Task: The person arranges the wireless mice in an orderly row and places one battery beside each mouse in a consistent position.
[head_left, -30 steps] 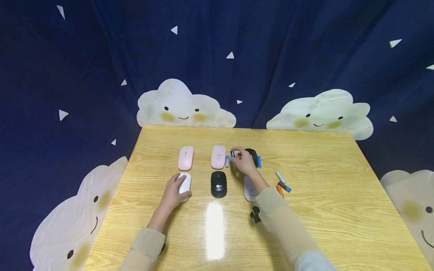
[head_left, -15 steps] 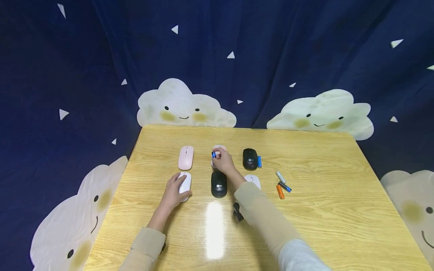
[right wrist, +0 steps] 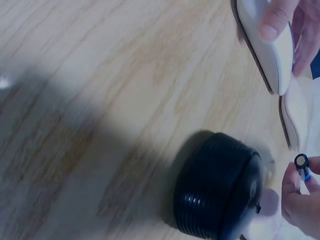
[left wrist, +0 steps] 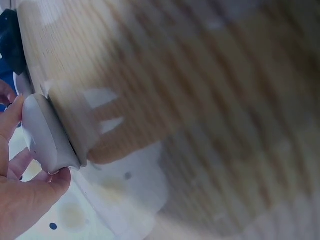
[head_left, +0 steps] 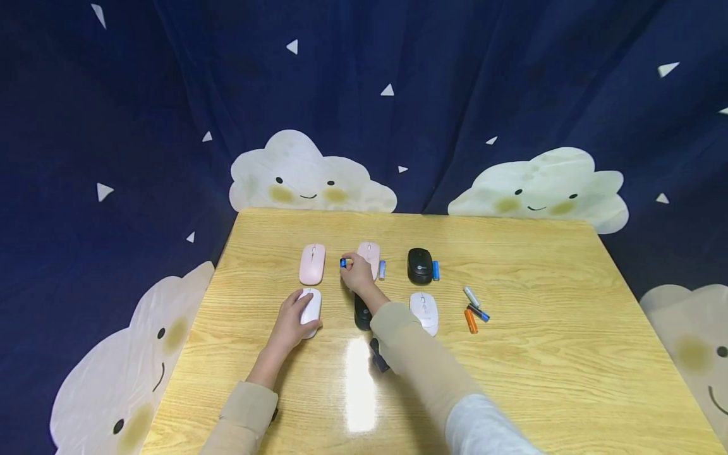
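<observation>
Pinching a blue battery [head_left: 343, 263], the right hand [head_left: 358, 275] has brought it leftward between the left pink mouse [head_left: 311, 264] and the right pink mouse [head_left: 371, 253], seemingly closer to the white mouse [head_left: 311, 311] the left hand [head_left: 289, 324] grips on the table [head_left: 546, 354].

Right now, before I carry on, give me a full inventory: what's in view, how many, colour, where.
Pink mice: 2, pink, far row, left and middle
Black mice: 2, black, far row right; near row middle, partly covered
White mice: 2, white, near row, left and right
Blue batteries: 2, blue, beside middle pink and far black mice
Silver battery: 1, silver, right of mice
Dark battery: 1, black and blue, same cluster
Orange battery: 1, orange, same cluster
Held battery: 1, black and blue, left of middle pink mouse
Table: 1, wood-brown, underneath
Curtain: blue, white clouds, behind
Sleeves: 2, beige, both arms
Left hand: 1, bare, gripping left white mouse
Right hand: 1, bare, pinching held battery
</observation>
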Demonstrator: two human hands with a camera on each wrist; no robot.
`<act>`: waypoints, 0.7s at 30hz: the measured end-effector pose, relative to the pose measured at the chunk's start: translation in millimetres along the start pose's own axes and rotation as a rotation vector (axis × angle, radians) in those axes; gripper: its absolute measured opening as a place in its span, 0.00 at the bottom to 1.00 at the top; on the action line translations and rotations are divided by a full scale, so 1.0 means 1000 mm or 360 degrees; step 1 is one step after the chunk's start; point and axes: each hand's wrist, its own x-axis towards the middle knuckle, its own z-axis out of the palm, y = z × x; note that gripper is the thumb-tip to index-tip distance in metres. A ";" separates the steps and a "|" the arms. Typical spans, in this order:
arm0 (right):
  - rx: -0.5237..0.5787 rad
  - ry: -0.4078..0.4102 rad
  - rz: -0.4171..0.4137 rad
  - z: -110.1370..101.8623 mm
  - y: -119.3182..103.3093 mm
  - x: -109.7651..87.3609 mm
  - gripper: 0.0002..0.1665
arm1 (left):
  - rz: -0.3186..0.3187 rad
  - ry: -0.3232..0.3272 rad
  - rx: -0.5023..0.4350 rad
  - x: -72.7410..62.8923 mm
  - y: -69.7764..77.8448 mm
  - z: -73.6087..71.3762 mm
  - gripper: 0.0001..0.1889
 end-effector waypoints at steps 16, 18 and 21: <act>-0.0265 -0.0022 0.0115 0.025 -0.002 0.007 0.22 | 0.0074 0.0055 -0.0029 0.001 -0.004 0.002 0.34; -0.0295 -0.0034 0.0114 0.026 -0.003 0.006 0.22 | 0.0077 0.0060 -0.0036 0.001 -0.004 0.002 0.34; -0.0338 -0.0046 0.0107 0.026 -0.005 0.005 0.22 | 0.0078 0.0061 -0.0041 0.000 -0.003 0.001 0.34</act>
